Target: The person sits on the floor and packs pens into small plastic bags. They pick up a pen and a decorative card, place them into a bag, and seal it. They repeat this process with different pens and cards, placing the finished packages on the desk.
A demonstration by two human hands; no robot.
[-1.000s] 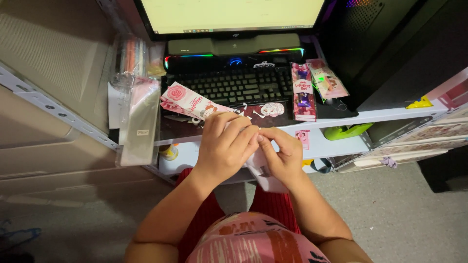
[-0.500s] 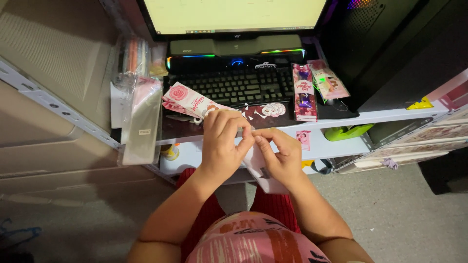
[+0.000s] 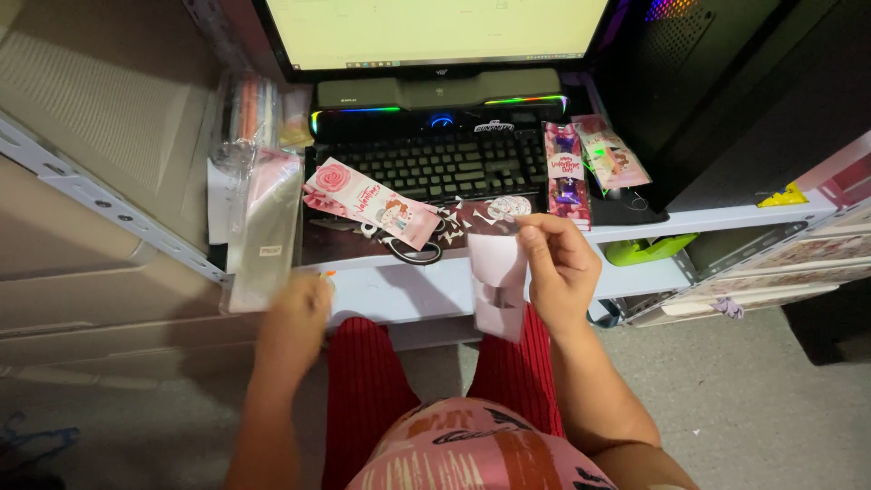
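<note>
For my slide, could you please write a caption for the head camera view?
Seated at a desk, the right hand holds up a pale paper strip while the left hand reaches toward clear sleeves.

head view, looking steeply down, close over desk

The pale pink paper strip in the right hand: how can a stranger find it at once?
Start at the black keyboard under the monitor, then drop to the desk's white front edge. There the right hand pinches a pale pink paper strip hanging down. Unlike the printed cards nearby, it looks plain and is off the desk.
</note>
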